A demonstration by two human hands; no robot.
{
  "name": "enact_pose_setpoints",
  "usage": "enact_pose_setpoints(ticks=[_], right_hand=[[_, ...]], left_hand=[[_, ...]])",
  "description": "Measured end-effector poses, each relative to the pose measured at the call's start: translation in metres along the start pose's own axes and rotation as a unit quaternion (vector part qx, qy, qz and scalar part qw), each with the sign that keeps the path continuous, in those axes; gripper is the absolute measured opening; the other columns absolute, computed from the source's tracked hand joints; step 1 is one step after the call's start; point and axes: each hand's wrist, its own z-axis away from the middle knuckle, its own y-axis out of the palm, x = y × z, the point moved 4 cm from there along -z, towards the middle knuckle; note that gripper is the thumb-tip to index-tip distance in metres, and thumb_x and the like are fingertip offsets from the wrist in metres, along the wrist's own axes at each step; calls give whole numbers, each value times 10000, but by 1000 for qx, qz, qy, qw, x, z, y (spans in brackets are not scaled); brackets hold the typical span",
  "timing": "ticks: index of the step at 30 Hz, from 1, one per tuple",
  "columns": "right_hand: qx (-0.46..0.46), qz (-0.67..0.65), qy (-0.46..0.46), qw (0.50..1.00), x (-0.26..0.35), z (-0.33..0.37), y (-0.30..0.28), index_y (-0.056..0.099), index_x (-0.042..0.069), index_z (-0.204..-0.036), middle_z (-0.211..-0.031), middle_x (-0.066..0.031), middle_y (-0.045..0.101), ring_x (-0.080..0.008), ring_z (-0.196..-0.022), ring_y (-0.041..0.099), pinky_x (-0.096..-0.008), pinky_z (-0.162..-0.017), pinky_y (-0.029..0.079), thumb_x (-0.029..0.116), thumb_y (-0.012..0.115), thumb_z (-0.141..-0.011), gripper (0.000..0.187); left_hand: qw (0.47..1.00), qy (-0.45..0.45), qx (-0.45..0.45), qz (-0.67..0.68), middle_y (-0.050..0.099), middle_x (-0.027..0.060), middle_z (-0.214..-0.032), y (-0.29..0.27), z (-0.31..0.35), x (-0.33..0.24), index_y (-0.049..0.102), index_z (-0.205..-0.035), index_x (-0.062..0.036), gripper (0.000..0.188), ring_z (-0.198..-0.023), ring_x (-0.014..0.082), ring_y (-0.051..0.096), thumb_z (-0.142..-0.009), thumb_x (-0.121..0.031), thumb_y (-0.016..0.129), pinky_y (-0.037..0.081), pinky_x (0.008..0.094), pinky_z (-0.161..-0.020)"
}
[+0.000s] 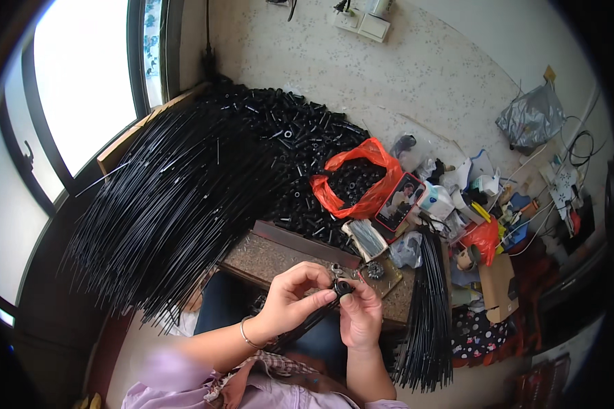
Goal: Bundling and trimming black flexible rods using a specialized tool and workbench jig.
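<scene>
Fingers (318,298) of left hand (292,300) and right hand (363,317) clamp a fitting (343,288), probably steadying it. Board's (305,244) probably fencing in the pile (300,126).

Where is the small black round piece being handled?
In the head view, the small black round piece is below and slightly right of centre, held between left hand and right hand.
</scene>
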Motion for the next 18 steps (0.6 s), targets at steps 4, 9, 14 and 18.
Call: enact_pose_setpoints(ticks=[4, 9, 14, 18], right_hand=[[-29, 98, -66, 993, 8, 5, 0, 623, -11, -982, -906, -41, 575, -100, -795, 535, -233, -797, 423, 28, 667, -768, 222], [54, 33, 18, 998, 4, 6, 1, 638, 0, -959, -839, -37, 536, -82, -634, 491, -190, -565, 406, 66, 699, -745, 232], [61, 19, 19, 998, -5, 0, -7, 546, 34, -890, -845, 9, 517, -70, -672, 491, -182, -557, 416, 80, 754, -690, 293], [90, 42, 79, 992, 1, 7, 6, 398, 83, -1165, -954, 0, 434, -62, -757, 446, -189, -702, 426, 87, 828, -589, 719]], left_hand=[[997, -36, 38, 54, 504, 61, -938, 0, 0, -1, 554, -848, 16, 154, -842, 113, 494, -760, -20, 675, 423, 241, -741], [1000, 2, 5, -17, 544, 47, -892, 8, 7, -10, 558, -864, -28, 268, -772, 107, 511, -704, -117, 753, 443, 233, -686], [955, 137, 79, -252, 576, 136, -848, 14, 4, -24, 557, -939, 9, 247, -759, 207, 553, -788, -169, 641, 446, 280, -689], [973, -7, 218, -71, 552, 122, -851, 19, 18, -10, 463, -984, 15, 462, -750, 199, 541, -923, -432, 360, 439, 303, -704]])
